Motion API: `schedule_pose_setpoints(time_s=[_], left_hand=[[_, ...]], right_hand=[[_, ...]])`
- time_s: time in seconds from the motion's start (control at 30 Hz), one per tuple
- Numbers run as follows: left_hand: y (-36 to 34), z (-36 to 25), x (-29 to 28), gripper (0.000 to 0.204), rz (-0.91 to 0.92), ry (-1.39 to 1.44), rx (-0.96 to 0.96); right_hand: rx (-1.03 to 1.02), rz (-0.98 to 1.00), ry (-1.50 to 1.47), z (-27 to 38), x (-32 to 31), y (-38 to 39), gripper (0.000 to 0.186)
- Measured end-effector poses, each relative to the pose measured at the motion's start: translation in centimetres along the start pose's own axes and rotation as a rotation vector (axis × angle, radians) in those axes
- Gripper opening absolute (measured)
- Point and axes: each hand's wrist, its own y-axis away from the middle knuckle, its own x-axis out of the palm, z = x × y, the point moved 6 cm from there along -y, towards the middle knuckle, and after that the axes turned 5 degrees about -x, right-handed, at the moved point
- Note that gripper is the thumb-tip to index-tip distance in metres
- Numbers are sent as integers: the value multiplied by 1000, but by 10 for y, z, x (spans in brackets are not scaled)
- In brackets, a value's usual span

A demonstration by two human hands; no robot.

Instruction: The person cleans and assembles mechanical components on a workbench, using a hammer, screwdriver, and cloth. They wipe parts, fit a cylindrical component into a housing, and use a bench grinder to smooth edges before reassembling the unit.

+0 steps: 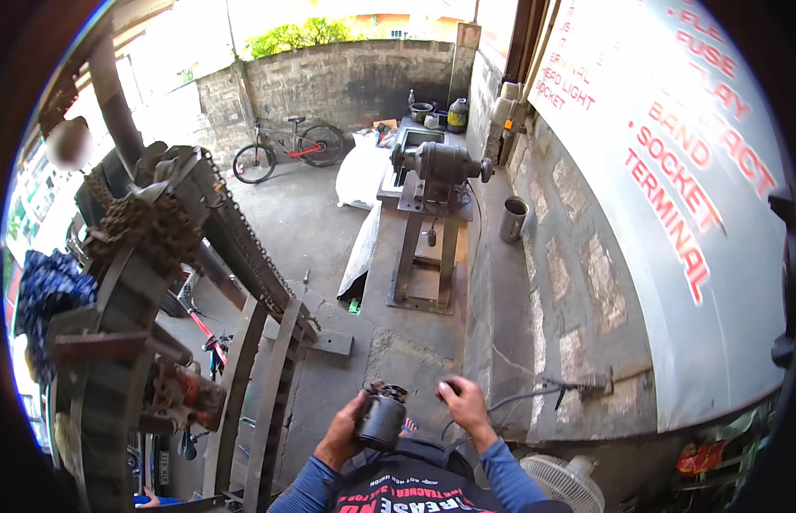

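Note:
My left hand (340,438) is wrapped round the side of a dark metal cylinder (382,424), which looks like a motor housing with rough, uneven parts showing at its top end. The cylinder is held roughly upright, close in front of my body. To its right, apart from it, is my right hand (466,410). Its fingers are curled together in a pinch, and whatever may be between them is too small or hidden to make out. Both forearms wear blue sleeves.
Ahead, a bench grinder (441,164) stands on a metal stand (422,265). A heavy steel frame with a chain (235,209) rises at left. A white fan (565,480) is close at lower right. A bicycle (288,147) leans by the far wall; a metal cup (513,218) stands along the right wall.

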Motion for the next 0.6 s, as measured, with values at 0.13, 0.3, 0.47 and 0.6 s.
schedule_pose_setpoints(time_s=[0.13,0.3,0.47,0.6], left_hand=[[-73,-88,-26,51,-57,125,91],[-183,-192,-50,50,-45,130,110],[-279,-300,-57,42,-141,19,-144],[-336,-381,-24,55,9,-140,-106]], right_hand=[[-135,7,21,33,16,-164,24],[-20,-140,-207,-5,38,-320,17],[92,-261,7,-39,31,-429,20],[31,-327,266,-35,11,-514,23]])
